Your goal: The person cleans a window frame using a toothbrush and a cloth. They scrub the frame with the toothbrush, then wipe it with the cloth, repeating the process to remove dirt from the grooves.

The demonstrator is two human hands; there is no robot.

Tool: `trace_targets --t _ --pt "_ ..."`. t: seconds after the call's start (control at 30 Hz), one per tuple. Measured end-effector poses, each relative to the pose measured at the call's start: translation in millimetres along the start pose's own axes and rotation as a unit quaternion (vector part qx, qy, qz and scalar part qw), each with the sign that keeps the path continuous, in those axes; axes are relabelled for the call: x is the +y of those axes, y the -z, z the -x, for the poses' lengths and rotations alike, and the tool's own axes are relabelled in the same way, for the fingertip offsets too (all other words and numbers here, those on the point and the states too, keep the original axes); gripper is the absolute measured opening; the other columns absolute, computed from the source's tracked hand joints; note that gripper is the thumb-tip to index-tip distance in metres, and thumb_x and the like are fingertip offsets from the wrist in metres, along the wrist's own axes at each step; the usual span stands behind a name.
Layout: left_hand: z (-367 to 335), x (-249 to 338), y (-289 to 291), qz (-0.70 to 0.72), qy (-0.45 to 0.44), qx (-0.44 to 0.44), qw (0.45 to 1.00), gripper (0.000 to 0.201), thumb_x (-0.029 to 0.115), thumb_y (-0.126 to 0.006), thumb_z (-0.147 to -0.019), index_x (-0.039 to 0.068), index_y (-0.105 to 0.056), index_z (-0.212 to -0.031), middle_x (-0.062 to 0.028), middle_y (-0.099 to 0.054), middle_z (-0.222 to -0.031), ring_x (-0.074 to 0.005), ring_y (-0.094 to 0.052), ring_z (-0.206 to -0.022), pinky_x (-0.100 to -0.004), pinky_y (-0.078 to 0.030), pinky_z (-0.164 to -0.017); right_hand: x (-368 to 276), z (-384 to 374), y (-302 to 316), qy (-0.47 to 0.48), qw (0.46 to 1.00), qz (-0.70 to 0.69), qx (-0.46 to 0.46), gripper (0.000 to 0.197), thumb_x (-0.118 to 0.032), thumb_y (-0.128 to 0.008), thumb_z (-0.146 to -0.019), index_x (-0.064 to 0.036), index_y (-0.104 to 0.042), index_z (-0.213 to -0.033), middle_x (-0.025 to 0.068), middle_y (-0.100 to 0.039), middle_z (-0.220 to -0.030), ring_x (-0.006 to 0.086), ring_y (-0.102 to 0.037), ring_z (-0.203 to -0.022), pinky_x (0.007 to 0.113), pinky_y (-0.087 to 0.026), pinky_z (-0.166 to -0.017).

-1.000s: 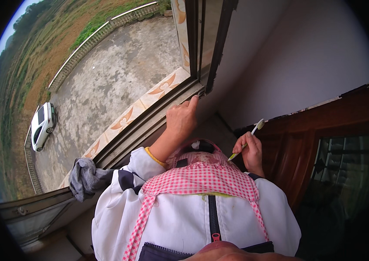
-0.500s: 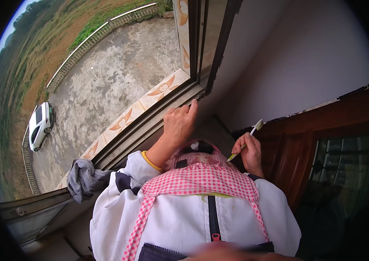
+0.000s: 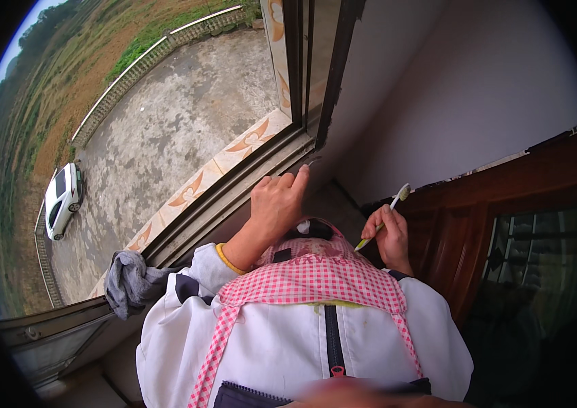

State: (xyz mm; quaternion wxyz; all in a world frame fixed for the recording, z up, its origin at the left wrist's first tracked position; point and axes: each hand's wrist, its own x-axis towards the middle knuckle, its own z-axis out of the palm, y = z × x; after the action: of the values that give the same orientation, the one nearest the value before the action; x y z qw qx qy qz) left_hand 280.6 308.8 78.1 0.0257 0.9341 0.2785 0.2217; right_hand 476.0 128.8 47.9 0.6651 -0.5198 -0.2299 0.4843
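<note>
At the inner edge of the window frame, near its lower corner, is my left hand. Its index finger reaches forward while the other fingers curl; the thumb is hidden. A small dark scrap shows at the index fingertip, too small to name. On the other side, my right hand is closed round a toothbrush with a white and yellow-green handle. The brush's bristle head points up and away from me, and its handle end points down toward my apron, a pink checked one.
A grey cloth hangs over the window frame at my left. Decorated tiles line the outer sill. Outside, far below, a white car stands on a concrete yard. A wooden door and a pale wall are at my right.
My left hand has shifted slightly down and left from the window corner, and a dark scrap now shows at its fingertip. My right hand keeps the toothbrush in nearly the same place.
</note>
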Motion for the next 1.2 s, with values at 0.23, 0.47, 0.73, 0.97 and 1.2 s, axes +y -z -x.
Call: trace_targets --t 0.23,0.47,0.73,0.97,1.2 --pt "0 -12 -5 -0.057 0.071 0.021 0.996 0.036 0.007 -0.058 -0.077 0.01 -0.065 -0.113 -0.0057 -0.062 -0.068 -0.0261 -0.063 -0.056 -0.0372 -0.049 -0.055 2 -3 2 0.01 1.0 -0.019 -0.001 0.038 -0.033 -0.042 -0.106 -0.0055 -0.049 -0.08 0.0073 -0.055 -0.064 0.0162 -0.055 -0.059 0.03 -0.049 -0.062" --pt "0 6 -36 -0.074 0.093 0.031 0.992 0.043 0.008 -0.058 -0.079 0.009 -0.06 -0.122 -0.0059 -0.062 -0.071 -0.0251 -0.065 -0.06 -0.0373 -0.05 -0.056 2 -4 4 0.002 1.0 -0.014 0.003 0.038 -0.032 -0.041 -0.107 -0.0064 -0.048 -0.08 0.0069 -0.053 -0.064 0.016 -0.054 -0.059 0.031 -0.049 -0.062" --pt "-9 4 -28 0.006 0.14 0.02 0.99 0.044 0.005 -0.058 -0.078 0.008 -0.057 -0.121 -0.0155 -0.068 -0.081 -0.0353 -0.064 -0.06 -0.045 -0.05 -0.053 2 -3 7 0.018 1.0 0.004 0.017 0.037 -0.032 -0.039 -0.107 -0.0078 -0.045 -0.08 0.0066 -0.051 -0.065 0.0161 -0.051 -0.058 0.032 -0.048 -0.062" --pt "-14 0 -32 -0.028 0.108 0.017 0.994 0.045 0.004 -0.058 -0.078 0.009 -0.059 -0.122 -0.0109 -0.068 -0.079 -0.0325 -0.065 -0.061 -0.0433 -0.05 -0.054 1 -3 8 0.002 1.0 0.0 0.02 0.037 -0.032 -0.04 -0.107 -0.0078 -0.045 -0.08 0.0069 -0.051 -0.065 0.0164 -0.051 -0.058 0.032 -0.048 -0.062" --pt "-4 4 -33 -0.024 0.094 0.035 0.995 0.045 0.005 -0.058 -0.077 0.009 -0.061 -0.122 -0.0084 -0.065 -0.078 -0.0284 -0.063 -0.059 -0.0395 -0.05 -0.054 0 -6 9 0.01 1.0 -0.011 0.021 0.039 -0.033 -0.042 -0.107 -0.0058 -0.048 -0.079 0.0066 -0.053 -0.065 0.0154 -0.055 -0.06 0.03 -0.049 -0.062"
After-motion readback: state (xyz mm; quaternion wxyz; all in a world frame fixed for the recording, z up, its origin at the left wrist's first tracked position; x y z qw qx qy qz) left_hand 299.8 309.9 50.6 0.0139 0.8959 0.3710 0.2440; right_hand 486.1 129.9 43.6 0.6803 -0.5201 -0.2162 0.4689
